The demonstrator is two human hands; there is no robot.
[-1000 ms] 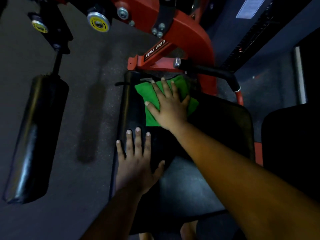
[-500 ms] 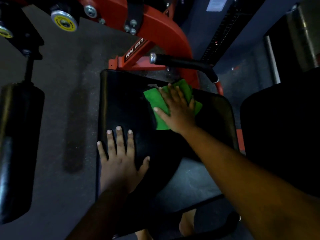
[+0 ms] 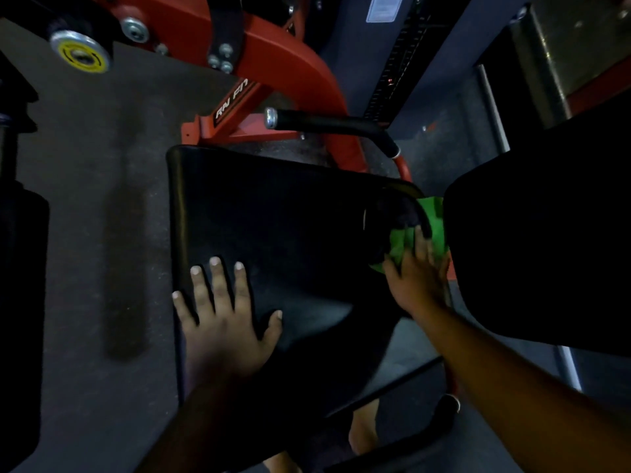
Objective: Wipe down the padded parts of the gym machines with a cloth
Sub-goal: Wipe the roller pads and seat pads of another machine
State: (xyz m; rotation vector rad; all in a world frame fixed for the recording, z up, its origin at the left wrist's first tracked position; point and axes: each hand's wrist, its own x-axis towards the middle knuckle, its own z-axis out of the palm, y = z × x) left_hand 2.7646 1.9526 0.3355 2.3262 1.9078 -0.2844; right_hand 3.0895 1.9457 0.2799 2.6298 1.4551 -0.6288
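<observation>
Your left hand lies flat on the near left part of the black seat pad, fingers spread and straight, bracing you. Your right hand presses the green cloth with open fingers at the pad's far right edge, where the cloth hangs partly over the side into the narrow gap beside the neighbouring black pad.

That gap is the main risk. You hold the cloth only by downward pressure, not by any pinch, so if you push further right it can slide off the edge and drop to the floor, picking up grit before it touches padding again. Your fingertips are in shadow there, and I cannot tell how much of the cloth sits under them; they could catch between the two pads or on the red frame below.

The black handle juts out just beyond the pad, so a sweep back across the far edge could knock your knuckles against it. The dim light also makes missed patches on the dark pad hard to see.
</observation>
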